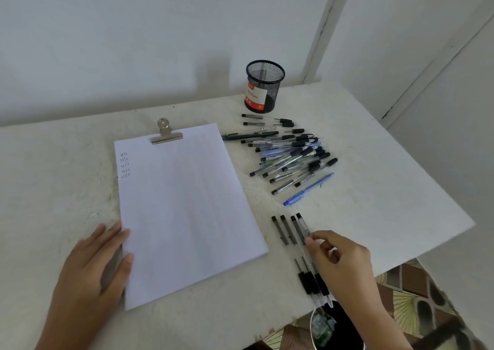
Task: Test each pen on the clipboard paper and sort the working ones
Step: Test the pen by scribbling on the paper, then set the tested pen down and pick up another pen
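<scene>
White paper (187,202), smooth and flat, with a steel clip (166,133) at its top. Right of it is a loose pile of clear-barrelled pens (291,154). Nearer, a sorted row (284,232) of four. Right hand (344,261), fingers curled, pinches the rightmost pen (303,225). Left hand (99,266) lies flat, fingers straight, on the paper's left edge.

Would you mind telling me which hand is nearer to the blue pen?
Right. The right hand, pinching a clear pen, sits just nearer the camera than the blue pen; the left hand rests on the paper, farther off.

Soft daylight, slight wide-angle warping
</scene>
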